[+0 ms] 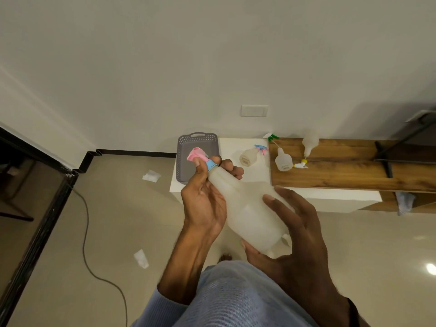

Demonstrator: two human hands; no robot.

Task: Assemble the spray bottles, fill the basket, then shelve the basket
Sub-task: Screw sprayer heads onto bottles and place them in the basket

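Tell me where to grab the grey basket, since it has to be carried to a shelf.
Probably by the loop handle on the far short rim of the grey basket, fingers hooked in from above: it lies flat and open-topped on the white cabinet. Its near end is mostly hidden behind the left hand.

Four translucent bottles: a held bottle point(250, 215), a lying bottle point(247, 157) on the white surface point(236, 142), and two more bottles point(283, 161) point(310, 141) at the wooden surface's point(342, 171) left end. Four trigger heads: pink head point(195, 155), blue head point(260, 148), green head point(271, 136), yellow head point(300, 164). One grey basket point(180, 159); two paper scraps point(151, 175) point(141, 258).
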